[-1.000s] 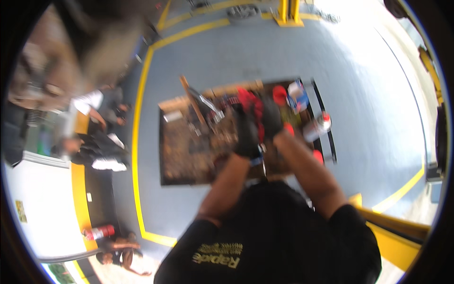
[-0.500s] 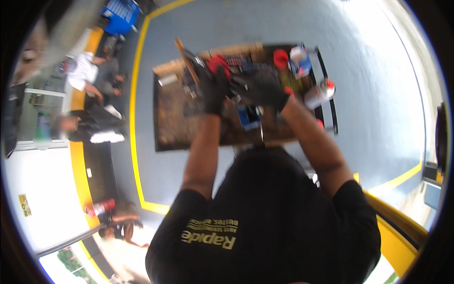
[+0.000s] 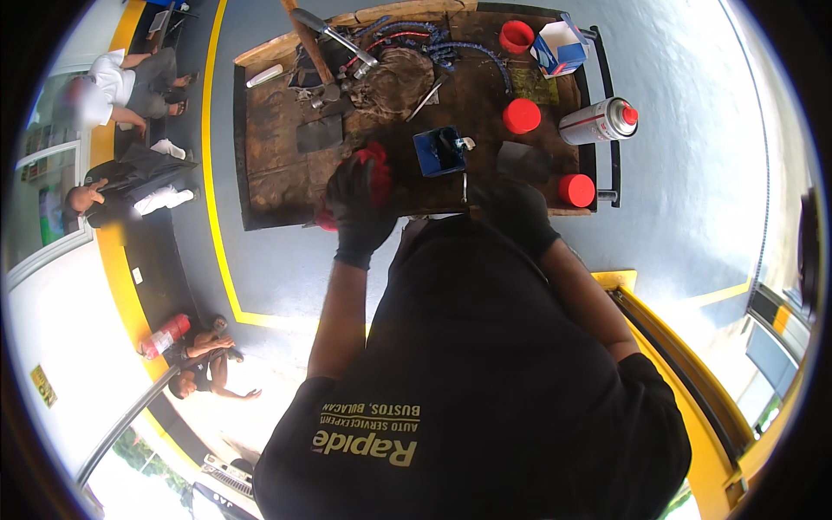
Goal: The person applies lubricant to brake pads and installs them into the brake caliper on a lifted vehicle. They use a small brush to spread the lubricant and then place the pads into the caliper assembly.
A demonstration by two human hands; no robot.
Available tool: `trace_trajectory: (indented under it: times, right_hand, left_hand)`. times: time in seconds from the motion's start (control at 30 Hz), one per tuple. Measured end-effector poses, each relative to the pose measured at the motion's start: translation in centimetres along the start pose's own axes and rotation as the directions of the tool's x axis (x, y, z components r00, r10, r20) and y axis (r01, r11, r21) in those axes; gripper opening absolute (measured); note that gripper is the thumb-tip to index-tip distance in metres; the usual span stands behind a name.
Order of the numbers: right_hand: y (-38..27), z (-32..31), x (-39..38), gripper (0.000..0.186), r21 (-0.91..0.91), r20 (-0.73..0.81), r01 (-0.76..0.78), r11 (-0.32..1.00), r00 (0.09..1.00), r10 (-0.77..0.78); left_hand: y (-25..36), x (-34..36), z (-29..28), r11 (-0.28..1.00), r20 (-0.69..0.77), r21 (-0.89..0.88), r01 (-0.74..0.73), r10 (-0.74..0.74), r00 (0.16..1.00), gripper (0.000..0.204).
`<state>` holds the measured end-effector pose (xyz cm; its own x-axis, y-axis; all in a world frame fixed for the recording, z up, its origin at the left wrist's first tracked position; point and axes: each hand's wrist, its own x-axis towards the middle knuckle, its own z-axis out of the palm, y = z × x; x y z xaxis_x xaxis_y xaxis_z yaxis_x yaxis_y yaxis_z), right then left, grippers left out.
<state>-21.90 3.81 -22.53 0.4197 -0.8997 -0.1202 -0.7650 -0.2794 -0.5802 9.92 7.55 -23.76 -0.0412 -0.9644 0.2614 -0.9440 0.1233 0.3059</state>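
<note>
My left hand point(image 3: 357, 204), in a black glove, is closed around a red cloth point(image 3: 374, 169) at the near edge of the worktable point(image 3: 282, 186). Part of the cloth hangs out on the left side of the hand. My right hand point(image 3: 513, 210), also gloved in black, is low over the near edge, beside a small silver wrench-like tool point(image 3: 464, 188). Its fingers are dark and partly hidden, so their grip is unclear. Between the hands lies an open blue container point(image 3: 431, 154) with dark contents and a pale piece at its right side.
A hammer point(image 3: 305, 39), a ratchet point(image 3: 334, 35), a dirty grey rag point(image 3: 394, 82) and blue cords point(image 3: 446, 52) lie at the back. Red caps point(image 3: 521, 115), a spray can point(image 3: 594, 122) and a blue-white box point(image 3: 561, 48) stand right. People point(image 3: 139, 178) sit along the left wall.
Both hands have come back from over the tools to the table's near edge and moved apart. The red cloth has come along in my left hand. The view has shifted.
</note>
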Motion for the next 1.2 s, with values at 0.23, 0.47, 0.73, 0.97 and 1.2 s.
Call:
trace_trajectory:
  times: [0.23,0.47,0.73,0.97,1.2]
  right_hand:
    - [-0.9,3.1,3.4,0.051,-0.034,0.064,-0.117,0.993,0.991,0.119]
    - [0.1,5.1,3.8,0.056,-0.028,0.148,-0.233,0.972,0.961,0.235]
    - [5.8,0.1,-0.4,0.022,-0.250,-0.012,0.115,0.961,0.992,-0.122]
    - [0.8,-8.0,0.6,0.024,-0.299,-0.264,0.209,0.931,0.920,-0.291]
    - [-0.2,-8.3,3.4,0.025,-0.154,-0.185,0.267,0.951,0.938,-0.293]
  left_hand:
    - [2.4,5.5,3.1,0.933,0.249,-0.360,0.000,0.096,0.964,0.123]
    - [2.3,6.4,5.7,0.867,0.149,-0.484,-0.116,0.213,0.966,0.123]
    - [2.5,7.1,4.8,0.856,0.082,-0.495,-0.151,0.219,0.972,0.100]
    - [2.9,8.5,3.3,0.827,0.088,-0.509,-0.239,0.326,0.941,0.084]
    - [4.4,9.2,1.7,0.835,0.098,-0.442,-0.326,0.407,0.908,0.080]
